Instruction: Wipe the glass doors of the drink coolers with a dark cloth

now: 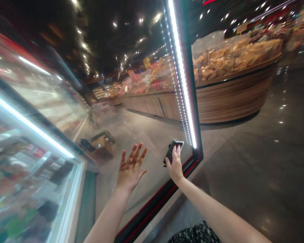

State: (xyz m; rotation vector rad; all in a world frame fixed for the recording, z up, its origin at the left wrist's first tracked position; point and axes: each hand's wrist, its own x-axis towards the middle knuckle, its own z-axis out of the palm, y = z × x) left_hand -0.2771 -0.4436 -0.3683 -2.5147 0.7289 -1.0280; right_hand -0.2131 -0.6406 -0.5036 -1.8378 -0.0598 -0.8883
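A glass door (155,206) with a black frame and a bright light strip (182,74) stands swung out in front of me. My right hand (176,168) grips a folded dark cloth (169,154) with a pale edge, against the pane near its lower corner by the strip. To its left, my left hand (132,168) is spread with the fingers apart and holds nothing. It is at the glass, but whether the palm touches I cannot tell.
At left is a lit display case (27,189) with blurred goods. Through the glass, a cardboard box (101,148) sits on the floor. Beyond the door stands a rounded wooden display bin (230,98) heaped with packaged goods. Grey floor (268,175) stretches to the right.
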